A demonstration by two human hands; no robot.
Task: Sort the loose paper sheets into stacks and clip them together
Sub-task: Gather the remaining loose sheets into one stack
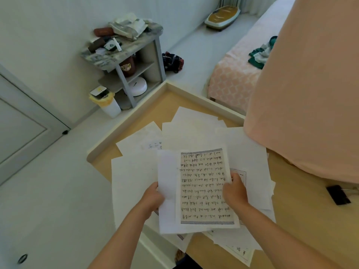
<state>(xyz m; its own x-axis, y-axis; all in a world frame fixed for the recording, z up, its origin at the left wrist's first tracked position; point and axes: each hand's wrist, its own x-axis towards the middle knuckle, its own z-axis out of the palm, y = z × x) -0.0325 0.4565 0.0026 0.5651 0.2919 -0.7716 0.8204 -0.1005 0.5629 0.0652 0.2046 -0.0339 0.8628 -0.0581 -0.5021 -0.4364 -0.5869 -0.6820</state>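
With left hand (153, 198) and right hand (236, 191) pinching its sides, holding bundle of white handwritten paper sheets (204, 187) above scattered white loose sheets (132, 171) on pale wooden table (155, 107), risking misaligned pages slipping out.

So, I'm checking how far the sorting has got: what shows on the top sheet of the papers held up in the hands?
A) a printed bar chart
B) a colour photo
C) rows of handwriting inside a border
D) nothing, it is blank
C: the top sheet of the stack, gripped by the left hand and the right hand, bears rows of dark handwriting inside a grey border.
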